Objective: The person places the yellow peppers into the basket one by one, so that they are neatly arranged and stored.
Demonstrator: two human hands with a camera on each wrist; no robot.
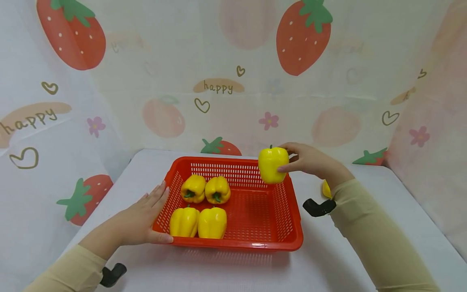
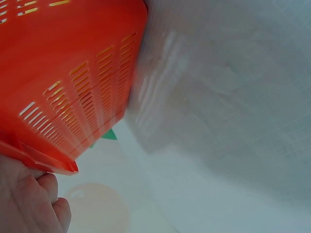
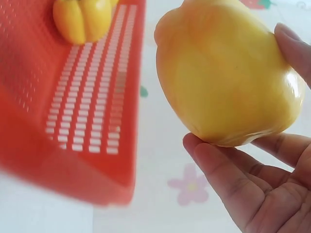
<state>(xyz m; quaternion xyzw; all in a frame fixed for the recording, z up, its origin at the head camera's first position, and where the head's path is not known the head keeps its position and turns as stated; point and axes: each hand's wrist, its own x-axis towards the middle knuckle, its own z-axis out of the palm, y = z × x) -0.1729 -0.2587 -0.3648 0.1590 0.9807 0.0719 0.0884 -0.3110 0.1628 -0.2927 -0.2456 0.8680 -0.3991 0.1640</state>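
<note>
In the head view my right hand holds a yellow bell pepper upright above the back right of a red plastic basket. The right wrist view has the thumb and fingers on opposite sides of this pepper. My left hand rests at the basket's left side, its fingers extended along the left rim and its thumb on the front rim. Inside, on the left half, several yellow peppers sit in two rows, the back pair with green stems facing front.
A yellow object lies on the white table to the right, partly hidden by my right wrist. Black wrist pieces show at both sleeves. Behind the table hangs a cloth backdrop printed with strawberries.
</note>
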